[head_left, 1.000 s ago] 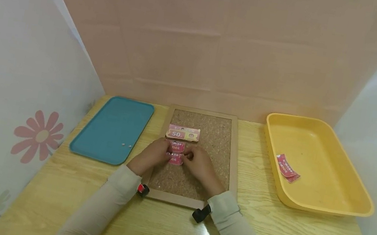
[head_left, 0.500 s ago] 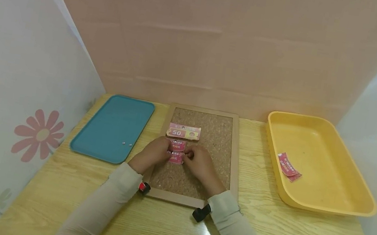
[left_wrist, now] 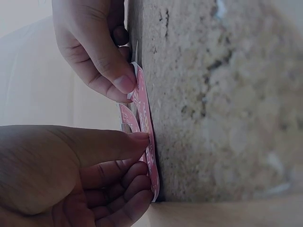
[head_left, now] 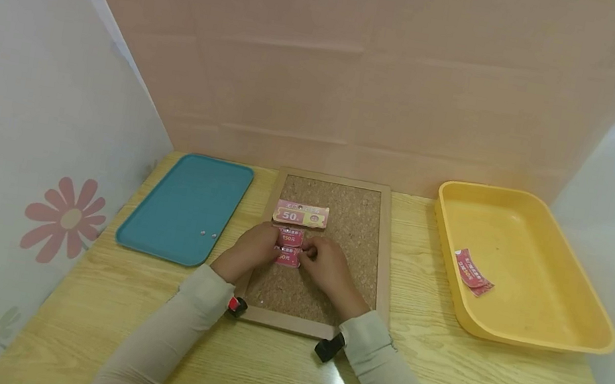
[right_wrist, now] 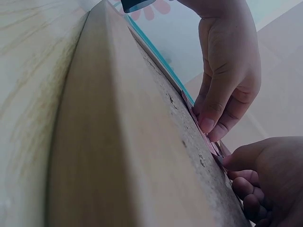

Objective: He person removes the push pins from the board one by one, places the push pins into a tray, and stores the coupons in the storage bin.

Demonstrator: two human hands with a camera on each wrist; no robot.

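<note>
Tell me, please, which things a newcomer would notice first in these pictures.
Most likely the yellow basin on the right, with red coupons inside. Next, the left hand and right hand in the middle, both touching the lowest pink coupon on the corkboard. The teal tray, left of the corkboard, stands out.
</note>
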